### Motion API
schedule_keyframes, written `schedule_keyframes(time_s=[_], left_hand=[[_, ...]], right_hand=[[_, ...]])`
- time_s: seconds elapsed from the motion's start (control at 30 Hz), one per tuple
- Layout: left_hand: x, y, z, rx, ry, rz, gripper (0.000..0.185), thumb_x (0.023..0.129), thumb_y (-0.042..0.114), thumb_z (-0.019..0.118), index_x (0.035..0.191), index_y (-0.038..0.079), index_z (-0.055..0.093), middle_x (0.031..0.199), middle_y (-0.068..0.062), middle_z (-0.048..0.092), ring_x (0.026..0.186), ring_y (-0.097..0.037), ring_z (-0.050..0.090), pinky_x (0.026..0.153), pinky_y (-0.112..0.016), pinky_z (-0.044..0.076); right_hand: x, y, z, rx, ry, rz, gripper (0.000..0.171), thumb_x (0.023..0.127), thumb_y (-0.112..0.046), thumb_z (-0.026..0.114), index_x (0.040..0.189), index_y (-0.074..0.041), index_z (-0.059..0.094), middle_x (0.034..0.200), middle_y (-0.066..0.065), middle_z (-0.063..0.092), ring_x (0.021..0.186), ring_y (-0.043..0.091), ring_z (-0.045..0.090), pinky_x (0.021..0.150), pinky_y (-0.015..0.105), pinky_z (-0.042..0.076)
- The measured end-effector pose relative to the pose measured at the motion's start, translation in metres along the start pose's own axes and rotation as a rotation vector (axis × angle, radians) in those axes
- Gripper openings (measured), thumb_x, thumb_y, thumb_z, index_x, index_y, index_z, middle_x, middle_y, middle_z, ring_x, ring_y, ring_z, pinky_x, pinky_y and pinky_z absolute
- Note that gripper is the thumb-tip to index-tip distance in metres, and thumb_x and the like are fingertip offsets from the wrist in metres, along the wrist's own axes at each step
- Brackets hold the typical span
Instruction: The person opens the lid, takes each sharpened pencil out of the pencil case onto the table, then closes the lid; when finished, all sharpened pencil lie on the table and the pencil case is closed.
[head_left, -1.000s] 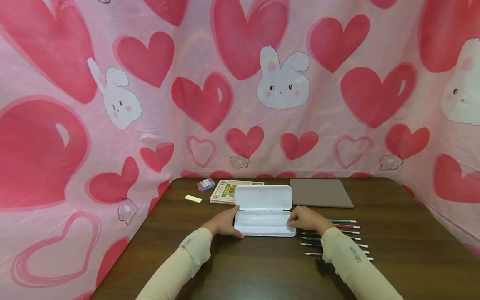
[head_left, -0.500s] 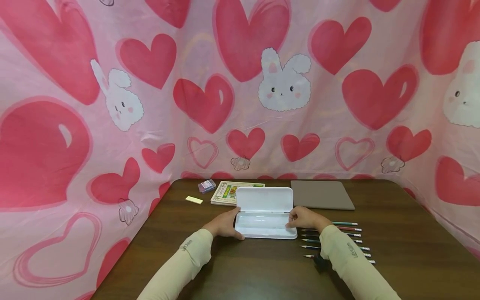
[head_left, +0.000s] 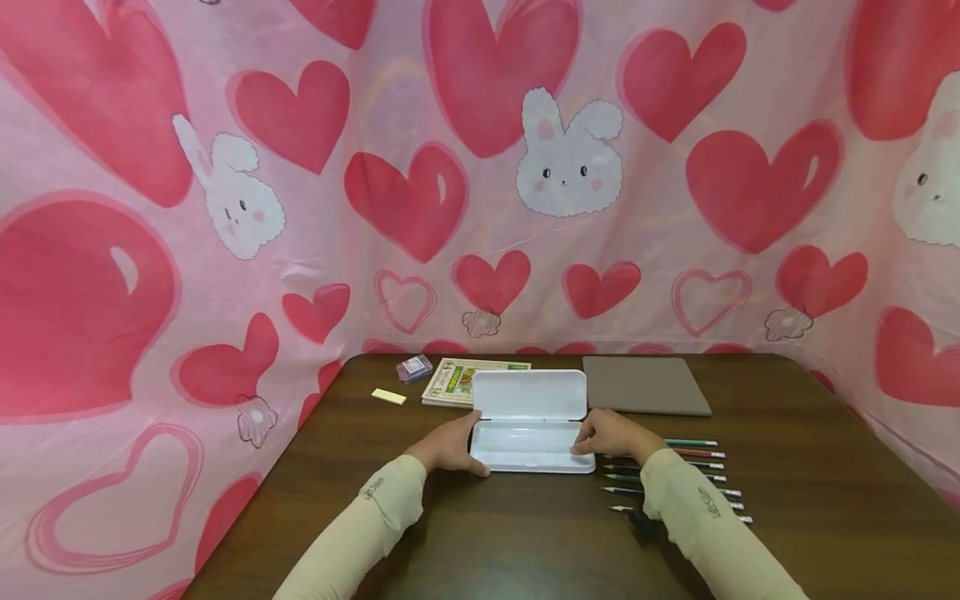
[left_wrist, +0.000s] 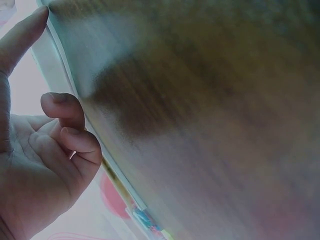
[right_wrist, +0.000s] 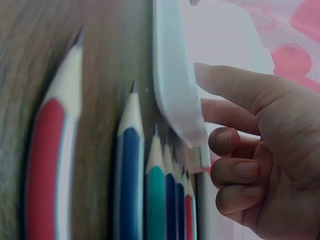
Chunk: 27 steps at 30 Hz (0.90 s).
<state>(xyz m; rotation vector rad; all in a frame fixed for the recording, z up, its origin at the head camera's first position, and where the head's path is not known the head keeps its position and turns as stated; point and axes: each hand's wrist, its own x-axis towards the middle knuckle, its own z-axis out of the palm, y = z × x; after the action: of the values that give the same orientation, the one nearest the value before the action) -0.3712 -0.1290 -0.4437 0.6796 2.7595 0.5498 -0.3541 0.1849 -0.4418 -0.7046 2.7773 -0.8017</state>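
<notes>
An open white pencil case lies at the middle of the table, its lid tipped up at the back. My left hand grips the case's left end, thumb at the front corner and fingers toward the hinge side. In the left wrist view, some fingers curl beneath the thumb-side edge. My right hand reaches over the right end, thumb and forefinger inside the case. Its other fingers are curled. What those two fingertips touch is hidden behind the case wall in the right wrist view.
Several sharpened pencils lie in a row under and beside the right forearm, points toward the case. Behind stand a booklet stack, a grey flat board, a small purple box and a pale yellow strip.
</notes>
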Motion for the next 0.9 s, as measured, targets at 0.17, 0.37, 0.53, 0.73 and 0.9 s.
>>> schedule_keyframes(time_s=[0.17, 0.37, 0.53, 0.73, 0.9], left_hand=[[0.0, 0.0, -0.001, 0.011, 0.008, 0.009, 0.106, 0.063, 0.046, 0.08, 0.144, 0.003, 0.026, 0.145, -0.014, 0.037, 0.13, -0.028, 0.04, 0.108, -0.044, 0.032], [-0.001, 0.0, 0.0, 0.018, 0.015, 0.015, 0.105, 0.063, 0.046, 0.08, 0.144, 0.003, 0.027, 0.145, -0.013, 0.038, 0.129, -0.027, 0.041, 0.107, -0.043, 0.033], [0.0, 0.002, 0.0, 0.018, 0.014, 0.013, 0.105, 0.064, 0.046, 0.08, 0.144, 0.004, 0.027, 0.144, -0.013, 0.038, 0.129, -0.027, 0.041, 0.107, -0.043, 0.033], [-0.002, 0.002, 0.001, 0.032, 0.017, 0.02, 0.105, 0.064, 0.046, 0.08, 0.144, 0.002, 0.027, 0.144, -0.014, 0.038, 0.13, -0.027, 0.041, 0.106, -0.043, 0.034], [-0.004, 0.003, 0.0, 0.025, 0.027, 0.021, 0.106, 0.063, 0.045, 0.081, 0.144, 0.002, 0.027, 0.144, -0.014, 0.039, 0.129, -0.028, 0.041, 0.106, -0.042, 0.034]], right_hand=[[0.002, -0.005, -0.003, -0.01, -0.01, -0.005, 0.024, 0.08, -0.029, 0.071, 0.066, -0.01, 0.067, 0.056, -0.01, 0.049, 0.053, 0.007, 0.039, 0.048, 0.022, 0.034], [0.007, -0.01, -0.004, -0.045, -0.047, 0.039, 0.036, 0.083, -0.029, 0.067, 0.056, -0.01, 0.053, 0.051, -0.009, 0.035, 0.049, 0.007, 0.031, 0.046, 0.021, 0.026], [0.008, -0.013, -0.006, -0.053, -0.076, 0.129, 0.023, 0.079, -0.019, 0.072, 0.064, -0.011, 0.057, 0.059, -0.006, 0.044, 0.055, 0.009, 0.039, 0.051, 0.023, 0.032], [0.003, -0.009, -0.006, 0.01, -0.061, 0.083, 0.012, 0.075, -0.006, 0.073, 0.071, -0.008, 0.061, 0.062, -0.005, 0.047, 0.058, 0.01, 0.042, 0.053, 0.024, 0.035], [0.001, -0.001, -0.005, 0.074, -0.02, -0.033, 0.011, 0.073, -0.004, 0.073, 0.072, -0.004, 0.062, 0.06, -0.006, 0.043, 0.054, 0.006, 0.038, 0.05, 0.021, 0.033]])
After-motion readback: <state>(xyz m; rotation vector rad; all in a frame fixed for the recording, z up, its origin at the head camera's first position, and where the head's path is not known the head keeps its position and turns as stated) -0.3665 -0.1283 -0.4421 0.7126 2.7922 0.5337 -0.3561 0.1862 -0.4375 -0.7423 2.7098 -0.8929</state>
